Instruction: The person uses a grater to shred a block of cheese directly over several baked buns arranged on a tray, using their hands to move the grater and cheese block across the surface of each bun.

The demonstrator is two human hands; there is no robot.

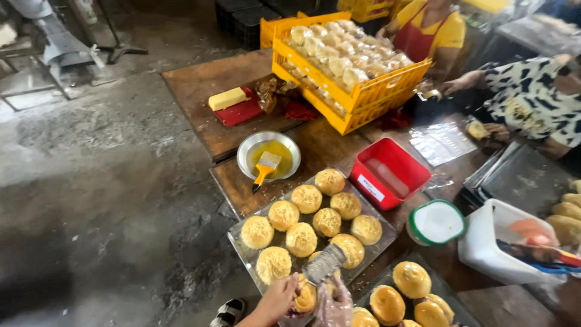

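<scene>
A metal tray [242, 251] on the wooden table holds several round golden buns [327, 221] topped with pale grated shreds. At the tray's near edge my left hand [277, 301] grips one bun [305, 298]. Just right of it is my right hand [336, 307], in a clear plastic glove, holding a small metal grater [325, 264] tilted over that bun. What the gloved hand presses on the grater is hidden.
Behind the tray stand a metal bowl [249, 151] of yellow liquid with a brush [265, 166], a red tub [390, 172], yellow crates [357, 97] of wrapped buns and a butter block [228, 98]. Another bun tray [411, 297] lies right. Two people work at back right.
</scene>
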